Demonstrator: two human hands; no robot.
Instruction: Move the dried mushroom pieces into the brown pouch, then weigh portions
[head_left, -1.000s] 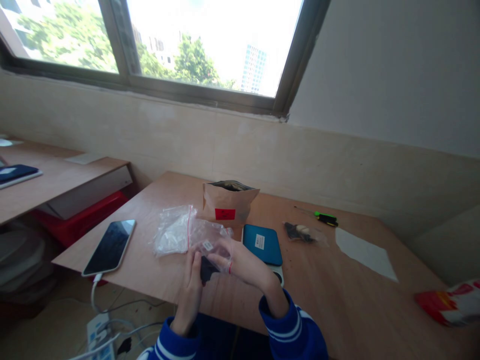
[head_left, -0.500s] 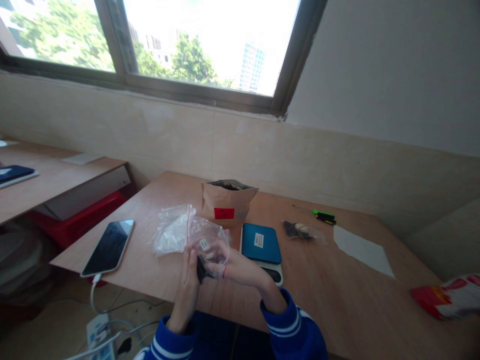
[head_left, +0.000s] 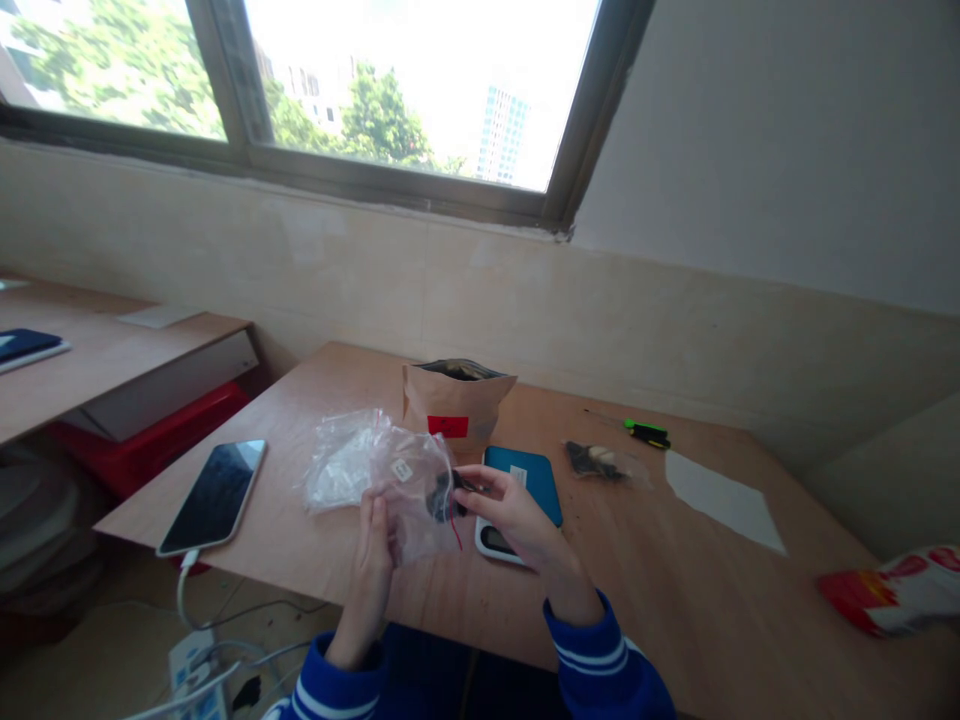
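My left hand (head_left: 375,540) grips the lower left side of a clear zip bag (head_left: 420,525) with a red seal line and a small white label. At the bag's right-hand mouth, my right hand (head_left: 517,510) pinches dark, crumpled pieces (head_left: 444,497); their kind I cannot make out. Part of them shows through the plastic. Just behind my right hand lies a small white scale (head_left: 491,540) with a blue top (head_left: 541,483). Beyond the bag stands an open brown paper pouch (head_left: 487,410) with a red label.
Several empty clear bags (head_left: 337,470) lie left of the pouch. A phone (head_left: 214,495) on a cable rests near the left edge. To the right are a filled clear bag (head_left: 596,460), green and black-yellow handled tools (head_left: 646,430), white paper (head_left: 724,500) and a red-white package (head_left: 892,590).
My right hand has drawn back to the right, from inside the clear bag to its mouth. The dark pieces have shifted right with it, away from my left hand.
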